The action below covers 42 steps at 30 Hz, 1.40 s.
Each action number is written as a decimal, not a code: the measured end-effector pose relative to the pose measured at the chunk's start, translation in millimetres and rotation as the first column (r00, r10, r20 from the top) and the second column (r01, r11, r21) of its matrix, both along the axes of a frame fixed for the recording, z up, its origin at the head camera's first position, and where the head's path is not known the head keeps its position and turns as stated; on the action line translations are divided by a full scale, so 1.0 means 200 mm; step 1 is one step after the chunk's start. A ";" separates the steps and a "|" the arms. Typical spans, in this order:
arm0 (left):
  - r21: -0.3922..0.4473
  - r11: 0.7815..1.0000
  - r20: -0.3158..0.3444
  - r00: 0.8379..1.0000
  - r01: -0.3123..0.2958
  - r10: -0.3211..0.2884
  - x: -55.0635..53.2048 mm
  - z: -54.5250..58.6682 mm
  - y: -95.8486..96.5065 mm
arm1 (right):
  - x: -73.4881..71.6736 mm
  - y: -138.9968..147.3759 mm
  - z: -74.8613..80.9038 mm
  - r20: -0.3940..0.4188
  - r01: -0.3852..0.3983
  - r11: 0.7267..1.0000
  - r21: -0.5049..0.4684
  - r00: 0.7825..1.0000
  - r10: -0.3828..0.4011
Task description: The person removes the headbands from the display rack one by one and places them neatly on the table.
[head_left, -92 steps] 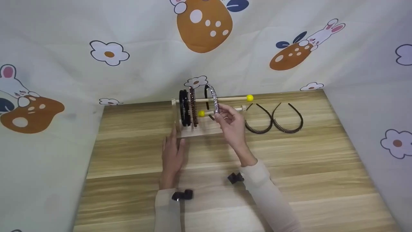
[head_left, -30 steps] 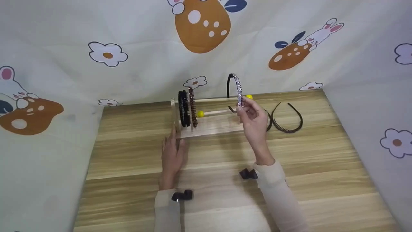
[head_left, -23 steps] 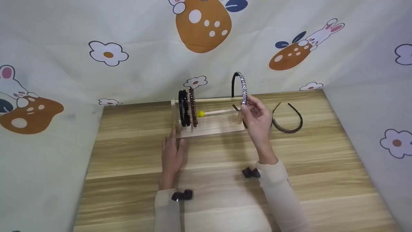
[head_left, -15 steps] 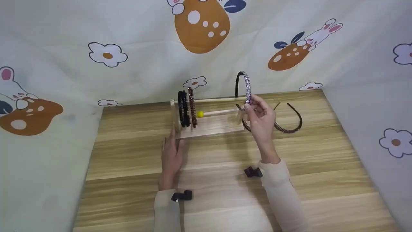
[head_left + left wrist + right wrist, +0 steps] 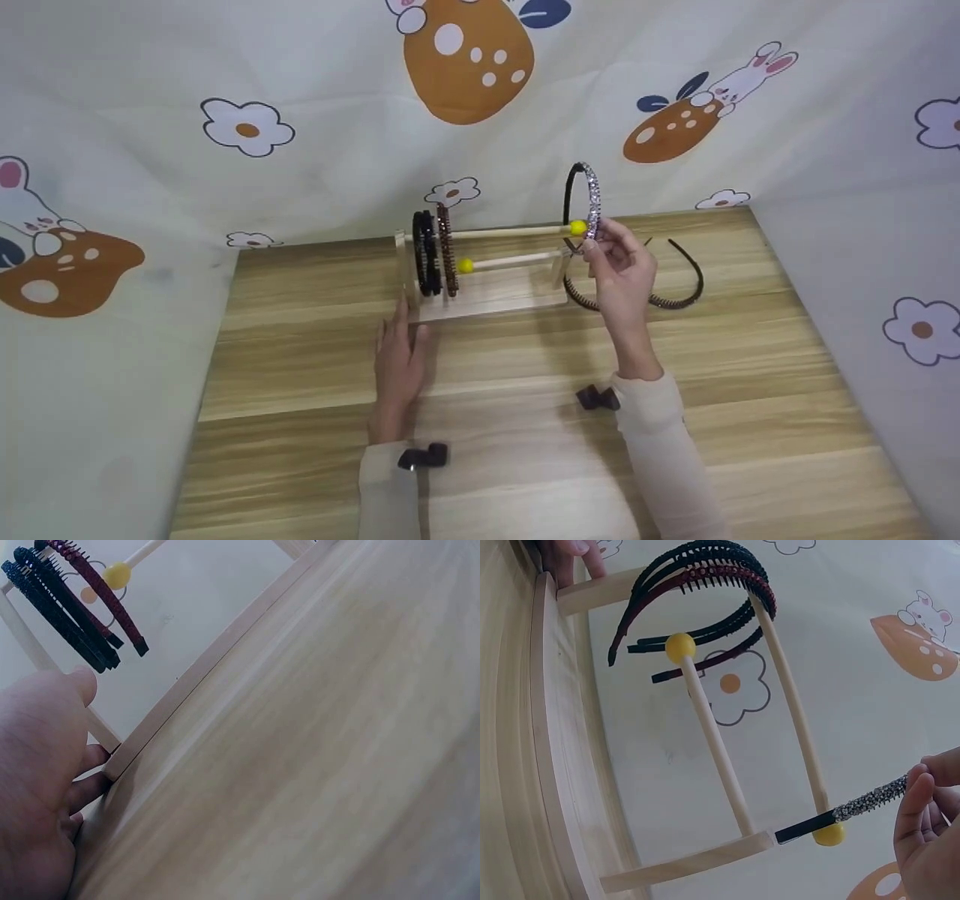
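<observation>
My right hand [image 5: 621, 274] pinches a curved black headband faced with silver sparkling stones [image 5: 593, 199] between thumb and fingers, holding it upright at the right end of the long, higher pale-wood rod [image 5: 510, 234]. The loop stands just beside the round yellow ball [image 5: 577, 228] that caps this rod; whether they touch, I cannot tell. My left hand [image 5: 401, 364] lies with its fingers stretched out, their tips touching the left end of the pale wooden stand [image 5: 491, 295]. Near the left end of the higher rod hang black toothed headbands [image 5: 426, 255] bunched together, with a dark red-brown toothed headband [image 5: 448, 251] just to their right. A lower wooden rod [image 5: 517, 261] runs left from the short right post, ending in a second yellow ball [image 5: 466, 265]. Right of the stand, two dark toothed headbands [image 5: 700, 277] lie on the wood-grain table [image 5: 480, 420], both partly hidden by my right hand. At the far side hangs pale cloth [image 5: 337, 75] printed with rabbits and flowers.
</observation>
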State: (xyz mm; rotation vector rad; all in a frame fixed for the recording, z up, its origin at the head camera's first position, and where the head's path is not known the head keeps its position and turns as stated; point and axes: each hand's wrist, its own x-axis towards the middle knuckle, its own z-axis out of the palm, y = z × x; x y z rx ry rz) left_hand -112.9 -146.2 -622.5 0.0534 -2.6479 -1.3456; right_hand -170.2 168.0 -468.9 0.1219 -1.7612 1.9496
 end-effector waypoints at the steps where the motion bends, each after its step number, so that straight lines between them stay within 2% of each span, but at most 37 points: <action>1: -0.001 1.000 0.002 1.000 -0.001 0.001 0.00 0.00 0.00 | 0.00 0.01 0.00 0.001 0.000 1.000 0.001 1.000 0.000; 6: 0.015 1.000 0.046 0.999 -0.019 0.018 0.00 0.00 0.00 | -0.01 0.04 -0.02 0.009 0.002 1.000 0.013 1.000 -0.002; 15: 0.008 1.000 -0.026 1.000 0.016 -0.016 -0.02 0.00 0.01 | -0.02 0.11 -0.07 0.041 0.025 0.998 0.058 0.999 -0.028; 23: 0.021 1.000 -0.011 1.000 0.015 -0.015 -0.01 0.00 0.01 | -0.01 0.19 -0.10 0.044 0.043 0.991 0.124 0.998 -0.049; 32: 0.019 1.000 0.018 1.000 0.000 0.000 -0.01 0.00 0.00 | -0.02 0.26 -0.18 0.071 0.050 0.969 0.243 0.995 -0.069; 42: 0.008 1.000 -0.024 1.000 0.016 -0.016 -0.01 -0.02 0.00 | -0.01 0.35 -0.26 0.083 0.038 0.943 0.330 0.994 -0.069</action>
